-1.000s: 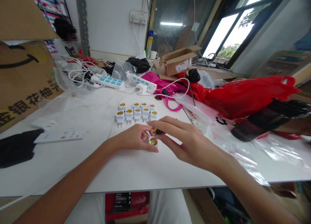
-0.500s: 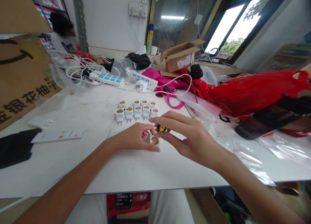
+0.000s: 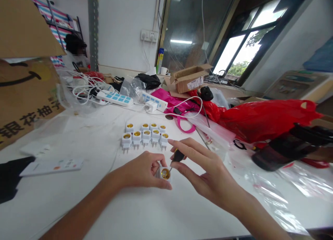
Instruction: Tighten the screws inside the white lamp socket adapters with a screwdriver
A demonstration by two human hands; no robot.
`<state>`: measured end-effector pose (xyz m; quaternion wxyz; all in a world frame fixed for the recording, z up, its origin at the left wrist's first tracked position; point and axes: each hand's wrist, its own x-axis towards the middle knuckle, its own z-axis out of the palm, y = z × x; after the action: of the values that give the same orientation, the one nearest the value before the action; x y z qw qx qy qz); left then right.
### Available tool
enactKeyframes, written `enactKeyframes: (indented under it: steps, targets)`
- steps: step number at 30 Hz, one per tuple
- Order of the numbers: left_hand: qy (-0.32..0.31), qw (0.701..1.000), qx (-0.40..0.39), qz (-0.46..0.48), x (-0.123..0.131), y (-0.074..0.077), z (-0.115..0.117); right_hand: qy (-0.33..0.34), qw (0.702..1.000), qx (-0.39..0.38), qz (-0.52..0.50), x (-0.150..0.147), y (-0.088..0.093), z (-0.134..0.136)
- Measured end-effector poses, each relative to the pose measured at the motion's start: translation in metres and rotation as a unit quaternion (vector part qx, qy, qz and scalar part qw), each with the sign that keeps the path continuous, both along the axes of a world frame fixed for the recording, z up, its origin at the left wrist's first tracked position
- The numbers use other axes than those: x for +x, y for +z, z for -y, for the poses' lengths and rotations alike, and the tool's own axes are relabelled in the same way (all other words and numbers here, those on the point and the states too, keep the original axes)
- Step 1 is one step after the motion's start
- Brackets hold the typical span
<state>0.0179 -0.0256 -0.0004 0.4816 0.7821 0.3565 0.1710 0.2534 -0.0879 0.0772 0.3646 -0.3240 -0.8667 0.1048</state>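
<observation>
My left hand (image 3: 145, 170) is closed round a white plug-in lamp socket (image 3: 165, 174) with a gold-coloured inside, held low over the white table (image 3: 125, 212). Between the fingers of my right hand (image 3: 205, 167) is the dark handle of a screwdriver (image 3: 178, 156). Its thin shaft slants down to the left, and the tip reaches the socket's opening; exactly what it touches is too small to tell. Just beyond my hands, several similar white sockets (image 3: 146, 135) stand in two rows, openings up, with prongs showing on the front ones.
Power strips (image 3: 114, 97) and tangled white cables lie at the back. A carton (image 3: 23, 101) stands at left, beside a white flat box (image 3: 52, 166). On the right are a red bag (image 3: 262, 120), a dark bottle (image 3: 283, 149) and clear plastic. A person (image 3: 75, 52) is in the background.
The camera view has tilted up, so the table and hands appear lower. The screwdriver is now tilted, with its shaft visible and running into the socket in my left hand.
</observation>
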Motion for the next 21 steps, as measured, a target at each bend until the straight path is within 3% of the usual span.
enactKeyframes:
  steps: [5,10,14,18,21]
  targets:
    - [-0.002,0.999,-0.028,0.017,-0.001,-0.002,0.0,0.011,0.999,-0.037,0.001,0.0,0.005,0.003]
    - [0.007,0.999,-0.039,0.007,-0.002,0.001,0.0,0.01,1.0,0.017,0.008,-0.003,0.002,0.001]
    - [0.0,1.0,-0.018,0.012,-0.002,0.0,-0.001,-0.004,0.999,0.006,0.034,-0.008,0.002,0.006]
    - [-0.004,0.999,0.019,0.027,-0.001,-0.005,-0.003,0.034,0.998,-0.015,0.051,-0.009,0.006,0.016]
    - [-0.01,0.998,0.045,0.045,0.0,-0.007,-0.003,0.023,0.997,0.01,0.069,-0.01,0.006,0.02]
